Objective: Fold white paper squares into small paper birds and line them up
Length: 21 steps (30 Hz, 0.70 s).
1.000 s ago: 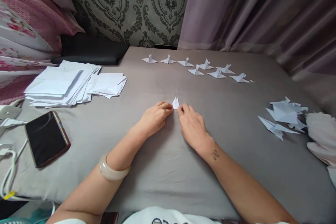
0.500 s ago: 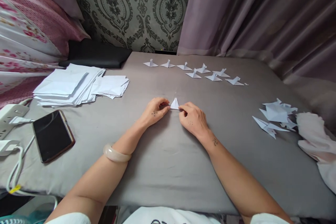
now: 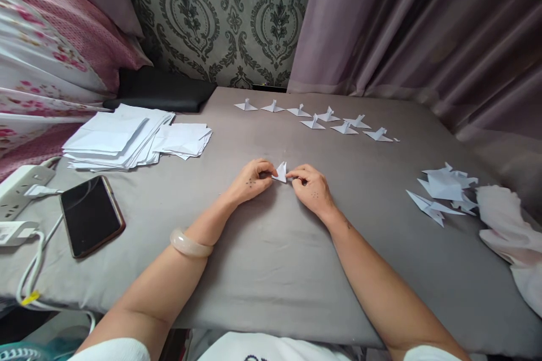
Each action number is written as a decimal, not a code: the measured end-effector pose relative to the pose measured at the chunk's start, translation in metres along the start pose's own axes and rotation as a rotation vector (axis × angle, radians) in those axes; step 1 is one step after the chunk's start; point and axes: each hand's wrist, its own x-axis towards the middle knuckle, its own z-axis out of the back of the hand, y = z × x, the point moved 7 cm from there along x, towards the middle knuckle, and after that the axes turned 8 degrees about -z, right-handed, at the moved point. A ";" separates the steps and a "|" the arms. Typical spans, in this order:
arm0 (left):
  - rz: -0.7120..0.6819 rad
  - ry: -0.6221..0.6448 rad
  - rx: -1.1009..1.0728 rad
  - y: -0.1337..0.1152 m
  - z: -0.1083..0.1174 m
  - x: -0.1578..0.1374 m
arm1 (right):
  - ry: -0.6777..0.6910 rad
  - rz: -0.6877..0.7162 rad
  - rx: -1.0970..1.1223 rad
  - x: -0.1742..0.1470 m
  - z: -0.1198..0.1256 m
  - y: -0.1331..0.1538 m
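The left hand (image 3: 253, 181) pinches the left edge of a small folded paper (image 3: 280, 173) between thumb and fingers, near the middle of the frame. The right hand (image 3: 312, 189) has its fingertips at the paper's right edge; whether they grip it, one cannot tell. Eight paper birds (image 3: 313, 123) stand in two uneven rows at upper centre. A stack of white sheets (image 3: 105, 134) lies at left, above a dark phone (image 3: 92, 216); larger folded pieces (image 3: 444, 185) lie at right.
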 end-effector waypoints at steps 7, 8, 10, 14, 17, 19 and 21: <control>-0.052 -0.055 -0.054 0.003 -0.002 -0.001 | 0.009 0.023 -0.008 -0.002 0.000 0.004; -0.060 -0.050 -0.028 0.003 -0.003 0.000 | 0.016 0.034 0.000 -0.002 -0.001 0.004; -0.086 -0.046 0.050 0.002 -0.003 0.001 | 0.026 0.060 0.008 -0.003 -0.003 0.006; -0.171 -0.039 0.246 -0.005 -0.004 0.002 | 0.025 0.093 -0.011 -0.004 -0.003 0.010; -0.238 0.034 0.326 -0.012 -0.009 0.000 | 0.016 0.083 -0.015 -0.005 -0.001 0.012; -0.254 0.081 0.338 -0.016 -0.010 -0.001 | 0.009 0.056 -0.012 -0.005 0.002 0.013; -0.243 0.093 0.340 -0.018 -0.009 -0.002 | 0.005 0.029 -0.016 -0.006 0.004 0.015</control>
